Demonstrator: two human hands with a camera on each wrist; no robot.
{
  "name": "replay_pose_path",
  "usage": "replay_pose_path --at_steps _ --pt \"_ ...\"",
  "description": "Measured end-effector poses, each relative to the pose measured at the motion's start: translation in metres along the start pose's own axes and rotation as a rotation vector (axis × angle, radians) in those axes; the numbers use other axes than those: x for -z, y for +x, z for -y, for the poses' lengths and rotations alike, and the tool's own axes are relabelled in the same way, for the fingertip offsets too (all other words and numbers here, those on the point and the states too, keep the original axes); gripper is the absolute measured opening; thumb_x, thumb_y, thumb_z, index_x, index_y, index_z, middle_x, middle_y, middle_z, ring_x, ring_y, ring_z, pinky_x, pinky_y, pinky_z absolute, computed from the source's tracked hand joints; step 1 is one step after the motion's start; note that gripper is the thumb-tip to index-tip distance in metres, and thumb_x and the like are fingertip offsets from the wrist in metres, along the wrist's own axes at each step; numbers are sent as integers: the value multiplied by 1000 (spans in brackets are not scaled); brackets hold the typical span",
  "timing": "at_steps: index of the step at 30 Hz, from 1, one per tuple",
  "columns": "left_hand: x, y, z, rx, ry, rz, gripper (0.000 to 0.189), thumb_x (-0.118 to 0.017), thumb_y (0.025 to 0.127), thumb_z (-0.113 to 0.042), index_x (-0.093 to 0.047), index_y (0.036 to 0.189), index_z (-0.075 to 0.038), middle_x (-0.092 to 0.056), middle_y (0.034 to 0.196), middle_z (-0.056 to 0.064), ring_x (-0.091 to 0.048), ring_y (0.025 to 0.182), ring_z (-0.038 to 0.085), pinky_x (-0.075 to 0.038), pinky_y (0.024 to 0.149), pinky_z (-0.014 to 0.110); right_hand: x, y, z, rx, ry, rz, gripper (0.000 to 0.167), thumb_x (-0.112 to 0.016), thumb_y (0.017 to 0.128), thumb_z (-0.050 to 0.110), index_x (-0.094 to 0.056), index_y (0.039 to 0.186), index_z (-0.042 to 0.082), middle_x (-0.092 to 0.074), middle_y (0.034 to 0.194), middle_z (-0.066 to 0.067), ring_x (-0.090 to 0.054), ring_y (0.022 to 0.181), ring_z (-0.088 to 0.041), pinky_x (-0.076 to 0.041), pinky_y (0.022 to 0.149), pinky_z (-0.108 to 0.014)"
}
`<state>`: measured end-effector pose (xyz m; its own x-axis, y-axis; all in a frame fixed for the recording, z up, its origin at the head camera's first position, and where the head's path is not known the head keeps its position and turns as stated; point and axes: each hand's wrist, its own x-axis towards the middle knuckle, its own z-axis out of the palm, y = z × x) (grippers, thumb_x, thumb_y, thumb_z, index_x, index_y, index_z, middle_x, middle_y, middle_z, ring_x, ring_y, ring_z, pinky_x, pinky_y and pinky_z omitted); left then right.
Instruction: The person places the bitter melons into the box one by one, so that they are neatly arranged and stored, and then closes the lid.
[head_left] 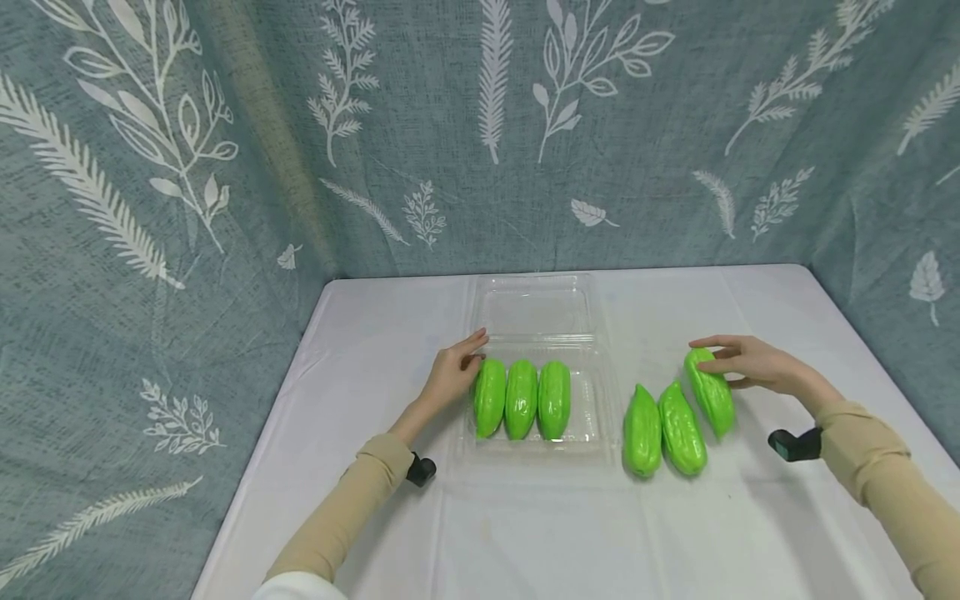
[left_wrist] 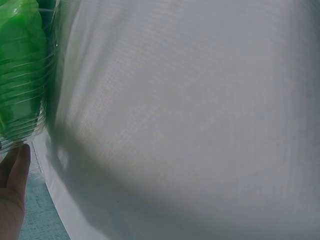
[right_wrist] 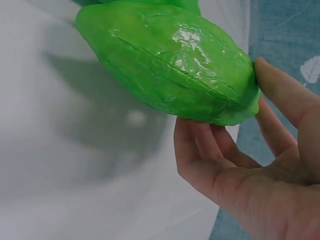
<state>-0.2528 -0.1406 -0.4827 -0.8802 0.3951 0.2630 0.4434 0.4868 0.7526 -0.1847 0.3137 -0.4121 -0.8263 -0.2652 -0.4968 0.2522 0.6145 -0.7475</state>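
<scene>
A clear plastic clamshell box (head_left: 588,417) lies in the middle of the table, its lid (head_left: 534,304) folded back. Three glossy green gourds (head_left: 521,400) stand side by side in its left part. At the box's left edge is my left hand (head_left: 450,371), fingers straight and fingertips against the plastic; the left wrist view shows two fingers (left_wrist: 19,170) at a box corner. On the right, my right hand (head_left: 761,365) grips another green gourd (head_left: 712,402) by its far end. In the right wrist view this gourd (right_wrist: 175,60) tilts above the cloth, thumb and fingers round its end.
Two more green gourds (head_left: 642,433) lie on the white tablecloth (head_left: 540,533) between the box and my right hand. A blue-grey curtain (head_left: 450,125) with white leaf prints encloses the table at the back and sides.
</scene>
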Motion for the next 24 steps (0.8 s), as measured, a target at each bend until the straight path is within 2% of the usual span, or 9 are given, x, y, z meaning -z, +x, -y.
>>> replay_pose_path --at_steps 14,21,24 --pt "-1 -1 0 -23 -3 -5 38 -52 89 7 -55 127 7 -49 139 19 -63 111 32 -57 88 39 12 -5 7 -13 48 -45 73 -53 96 33 -18 149 -1 -7 151 -36 -10 138 -54 -40 104 -59" --pt "0 -2 -1 3 15 6 38 -51 90 5 -55 129 4 -49 141 16 -56 120 31 -56 89 38 14 -9 8 -19 51 -81 75 -53 96 35 -16 149 -2 -5 150 -39 -11 137 -55 -39 105 -61" --pt "0 -2 -2 9 9 7 38 -51 90 5 -55 128 4 -49 141 15 -57 120 30 -57 87 38 15 -11 7 -22 66 -91 75 -52 97 34 -14 149 -3 -5 149 -40 -13 137 -55 -37 105 -62"
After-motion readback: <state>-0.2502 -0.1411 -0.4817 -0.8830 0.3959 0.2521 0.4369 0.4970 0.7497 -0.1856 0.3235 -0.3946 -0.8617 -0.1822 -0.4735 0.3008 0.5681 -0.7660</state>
